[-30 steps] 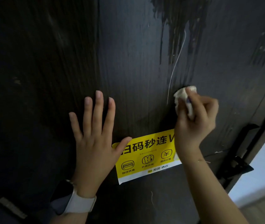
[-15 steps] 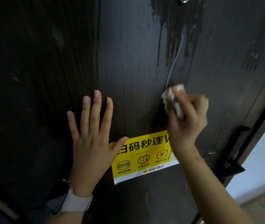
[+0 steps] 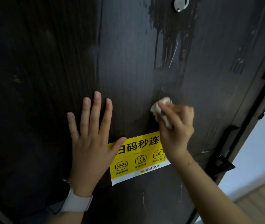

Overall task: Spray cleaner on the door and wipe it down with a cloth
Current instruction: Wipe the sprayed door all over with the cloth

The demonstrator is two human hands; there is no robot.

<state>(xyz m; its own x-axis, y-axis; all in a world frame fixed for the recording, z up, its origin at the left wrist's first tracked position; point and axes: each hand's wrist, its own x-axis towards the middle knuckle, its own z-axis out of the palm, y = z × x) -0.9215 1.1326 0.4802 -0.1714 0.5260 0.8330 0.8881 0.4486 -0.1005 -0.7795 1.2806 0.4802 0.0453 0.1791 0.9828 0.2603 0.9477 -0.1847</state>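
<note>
A dark wood-grain door [image 3: 128, 62] fills the view, with wet cleaner streaks [image 3: 169, 38] running down its upper right. My right hand [image 3: 175, 125] grips a small wadded white cloth [image 3: 160, 107] and holds it against the door just above a yellow sticker [image 3: 138, 157]. My left hand [image 3: 93, 141] lies flat on the door with fingers spread, its thumb touching the sticker's left edge. A watch with a white band sits on my left wrist. No spray bottle is in view.
A metal peephole [image 3: 180, 4] sits near the top edge. A black latch fitting [image 3: 222, 164] sticks out at the door's right edge. Beyond that edge are a pale wall [image 3: 257, 143] and a wooden floor [image 3: 261, 199].
My right hand has carried the cloth leftward across the door, toward my left hand. The view has tilted up, bringing the peephole into sight. My left hand has stayed put.
</note>
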